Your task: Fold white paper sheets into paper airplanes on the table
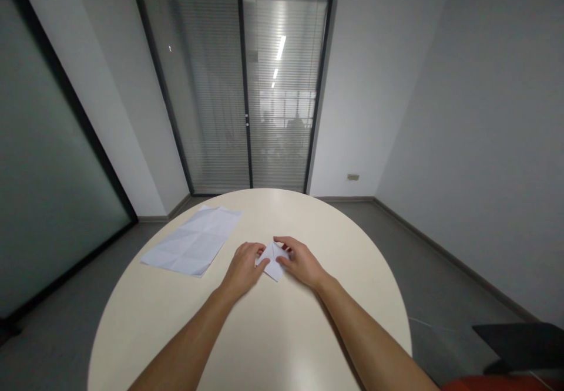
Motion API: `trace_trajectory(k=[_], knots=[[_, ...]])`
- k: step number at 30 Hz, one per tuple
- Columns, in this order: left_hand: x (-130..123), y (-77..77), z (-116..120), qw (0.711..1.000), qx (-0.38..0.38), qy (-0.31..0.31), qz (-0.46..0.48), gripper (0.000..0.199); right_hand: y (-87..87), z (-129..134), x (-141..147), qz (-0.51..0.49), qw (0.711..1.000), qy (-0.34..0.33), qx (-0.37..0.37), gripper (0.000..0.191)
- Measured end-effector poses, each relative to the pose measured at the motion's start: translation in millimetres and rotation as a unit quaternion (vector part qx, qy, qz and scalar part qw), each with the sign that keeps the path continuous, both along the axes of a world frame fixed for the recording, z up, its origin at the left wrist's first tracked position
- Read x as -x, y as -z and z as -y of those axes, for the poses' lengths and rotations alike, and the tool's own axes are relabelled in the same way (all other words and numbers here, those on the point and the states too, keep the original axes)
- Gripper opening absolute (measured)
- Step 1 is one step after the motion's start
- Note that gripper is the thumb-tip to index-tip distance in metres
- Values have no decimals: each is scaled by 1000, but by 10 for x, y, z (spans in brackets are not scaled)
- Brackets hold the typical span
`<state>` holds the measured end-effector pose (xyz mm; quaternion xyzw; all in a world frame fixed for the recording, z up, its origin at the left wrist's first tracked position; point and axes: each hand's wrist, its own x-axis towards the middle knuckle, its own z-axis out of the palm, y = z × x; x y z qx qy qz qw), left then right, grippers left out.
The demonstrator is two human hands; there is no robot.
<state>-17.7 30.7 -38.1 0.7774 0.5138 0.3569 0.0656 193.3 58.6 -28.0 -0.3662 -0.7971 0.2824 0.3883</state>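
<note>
A small folded piece of white paper (273,260) is between my two hands, just above or on the round table. Creases run down its middle, and one pointed corner faces me. My left hand (245,266) grips its left edge, thumb on top and fingers curled behind. On the opposite edge, my right hand (299,260) pinches the paper the same way, with the index finger reaching over the far side. The fingers partly cover both side edges. Farther left lies a larger white sheet (194,241), flat and marked with fold creases, apart from both hands.
The round cream table (282,332) has a curved edge all around. Beyond it stands a glass partition with blinds (282,144) in a dark frame. A wall socket (353,177) sits low on the back wall. A dark object (520,344) and something red are at the lower right.
</note>
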Motion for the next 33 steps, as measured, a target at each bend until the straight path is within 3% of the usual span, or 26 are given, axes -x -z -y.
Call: trace_trajectory(k=[8,18,33], knots=[[-57,-199,89,995,-99,2,-4,20,-151,38,1,-18,995,28,-95,22],[-47,-232,120,995,-99,2,1,25,-188,70,24,-10,993,6,-119,26],[-26,-208,95,996,-86,-5,37,21,-149,26,-2,0,994,29,-103,22]])
